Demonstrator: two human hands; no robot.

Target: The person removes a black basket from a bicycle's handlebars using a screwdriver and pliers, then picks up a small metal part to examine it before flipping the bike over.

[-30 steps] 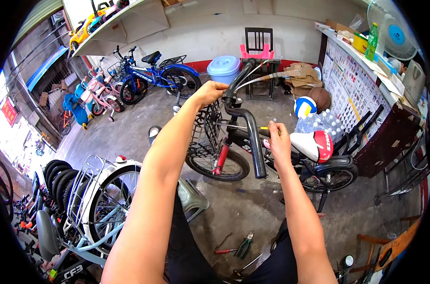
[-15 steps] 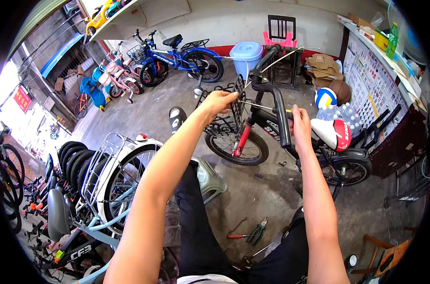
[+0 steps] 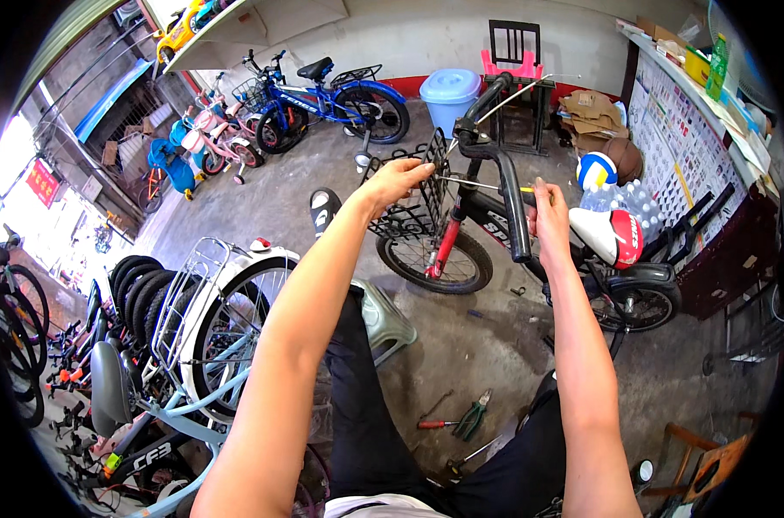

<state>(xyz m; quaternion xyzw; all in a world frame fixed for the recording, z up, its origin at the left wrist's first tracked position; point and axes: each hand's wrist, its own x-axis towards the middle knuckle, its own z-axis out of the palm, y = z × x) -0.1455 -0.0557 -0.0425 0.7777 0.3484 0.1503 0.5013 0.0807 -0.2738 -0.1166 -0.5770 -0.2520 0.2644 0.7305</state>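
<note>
In front of me stands a small black bicycle (image 3: 487,207) with a red fork and a black wire basket (image 3: 409,216) at its front. My left hand (image 3: 400,183) is closed on the basket's upper edge, with some fingertips hidden behind the mesh. My right hand (image 3: 549,217) grips a screwdriver (image 3: 482,186) by its yellow handle, most of which the fingers cover. Its thin shaft passes behind the handlebar (image 3: 514,207) and reaches left to the back of the basket. Whether the tip sits in a screw is too small to tell.
On the floor below lie green-handled pliers (image 3: 472,419) and a red-handled tool (image 3: 435,424). A greenish plastic stool (image 3: 383,319) is near my leg. To the left stands a light blue bicycle (image 3: 185,414) beside stacked tyres (image 3: 146,302). A counter (image 3: 694,129) runs along the right.
The whole view has shifted slightly. Both hands keep their holds on the basket and the screwdriver, and the screwdriver's shaft lies at nearly the same angle.
</note>
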